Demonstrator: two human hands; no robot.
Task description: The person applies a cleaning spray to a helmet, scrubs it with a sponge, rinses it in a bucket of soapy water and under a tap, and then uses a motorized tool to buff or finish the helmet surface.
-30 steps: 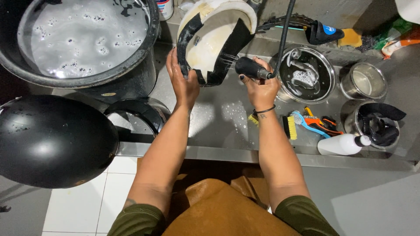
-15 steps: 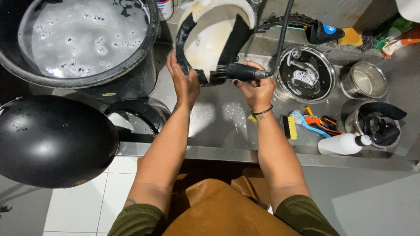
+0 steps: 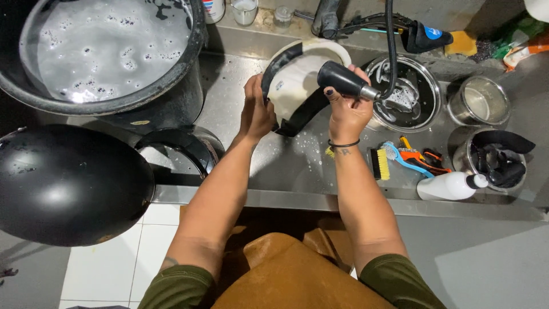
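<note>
Steel sink [image 3: 240, 86]: left hand [image 3: 255, 111] grips white helmet shell [image 3: 297, 83], right hand [image 3: 346, 109] clutches sprayer [image 3: 343, 80].

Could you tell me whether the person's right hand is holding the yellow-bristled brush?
No, the right hand grips a black spray nozzle on a hose, while the yellow-bristled brush lies untouched on the steel counter.

Soapy pot [image 3: 103, 51], black wok [image 3: 63, 183], white bottle [image 3: 449, 186]

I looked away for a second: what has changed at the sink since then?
The right hand has swung the black spray nozzle up from the rim's lower edge, across the white and black bowl-shaped part. The left hand still grips its left rim. The foamy pot and black wok are unchanged.
</note>
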